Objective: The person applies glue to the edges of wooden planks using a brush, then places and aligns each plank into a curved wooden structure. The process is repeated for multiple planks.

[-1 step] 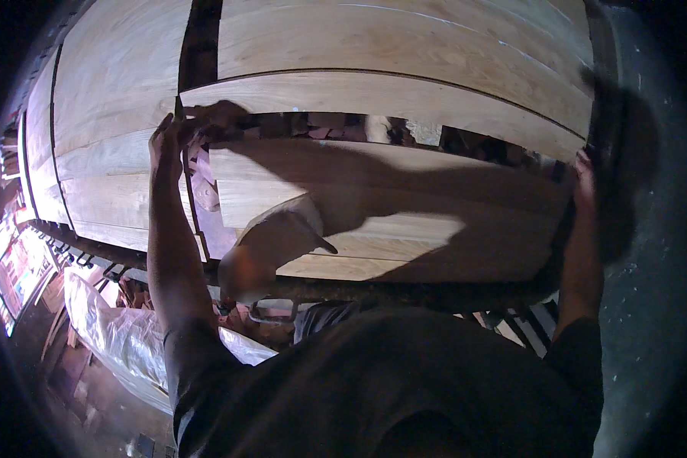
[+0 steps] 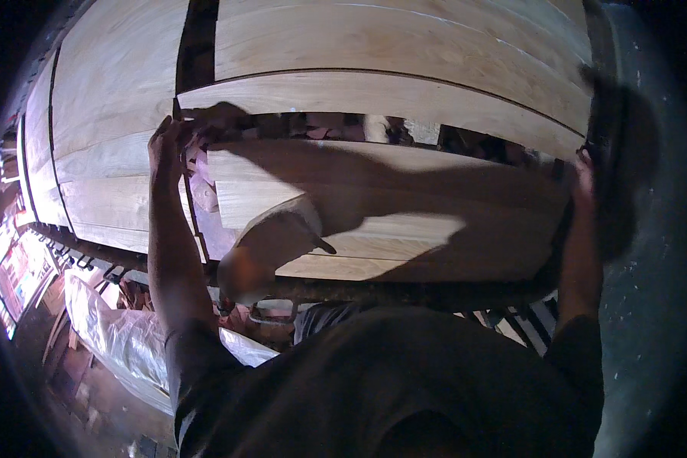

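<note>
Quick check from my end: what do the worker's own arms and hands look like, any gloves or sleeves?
Both hands are bare, no gloves: the left hand and the right hand. The forearms are bare too. A dark short-sleeved shirt covers the torso, its sleeves ending at the upper arms. No watch, band or marking is visible in this dim light.

A long dark rack of metal rails carries pale wooden sheets. The nearest sheet lies along the rack's front edge, its surface partly in shadow. Behind it, across a narrow gap, a second sheet runs toward the far right corner, and a broader one lies beyond that. Toward the rack's left end, more pale sheets lie side by side, edges touching.
</note>
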Demonstrator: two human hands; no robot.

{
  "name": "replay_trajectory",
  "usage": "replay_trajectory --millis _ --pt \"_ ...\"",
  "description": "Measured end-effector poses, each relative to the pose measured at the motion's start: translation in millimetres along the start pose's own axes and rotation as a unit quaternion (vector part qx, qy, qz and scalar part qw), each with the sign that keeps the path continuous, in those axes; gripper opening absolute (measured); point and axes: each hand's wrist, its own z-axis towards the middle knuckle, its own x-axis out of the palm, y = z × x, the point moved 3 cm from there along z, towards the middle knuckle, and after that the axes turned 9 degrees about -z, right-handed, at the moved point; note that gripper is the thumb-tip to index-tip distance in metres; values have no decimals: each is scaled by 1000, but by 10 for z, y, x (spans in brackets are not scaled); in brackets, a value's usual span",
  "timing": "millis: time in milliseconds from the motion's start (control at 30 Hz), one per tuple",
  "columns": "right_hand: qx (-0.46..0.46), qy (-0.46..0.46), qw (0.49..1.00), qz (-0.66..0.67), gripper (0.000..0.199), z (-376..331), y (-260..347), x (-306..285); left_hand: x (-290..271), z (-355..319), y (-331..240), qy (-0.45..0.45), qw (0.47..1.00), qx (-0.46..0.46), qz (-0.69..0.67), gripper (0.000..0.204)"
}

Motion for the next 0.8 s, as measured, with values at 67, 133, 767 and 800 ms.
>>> replay_trajectory --millis 67,133,767,800 --pt "-33 -23 993 -113 40 -48 -127 53 123 2 16 11 1000 22 1 25" --pt "-65 -46 970 -228 34 -10 -370 85 134 137 133 -1 996 58 62 25" --pt "-109 -148 964 -191 40 -168 -988 -463 -95 555 542 132 980 74 133 13" --pt "-110 -155 965 -181 39 -172 -1007 -454 -140 584 560 129 982 65 124 12"
